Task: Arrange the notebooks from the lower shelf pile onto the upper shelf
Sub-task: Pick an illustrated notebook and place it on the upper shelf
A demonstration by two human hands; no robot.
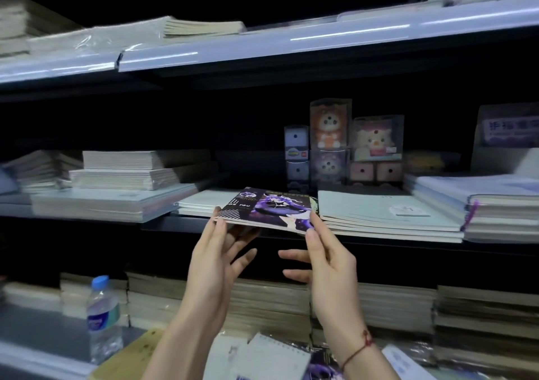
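I see both hands pinching the purple notebook (264, 210) at its near corners, left hand (217, 251), right hand (323, 251); such thin grips could let it sag off the shelf edge (204, 222).

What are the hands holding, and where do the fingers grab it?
Both hands hold a purple-covered notebook: the left hand at its near left corner, the right hand pinching its near right corner.

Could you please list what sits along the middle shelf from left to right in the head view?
Wrapped stacks of white notebooks → purple-covered notebook held by both hands → pale teal notebook pile → spiral-bound notebook stack.
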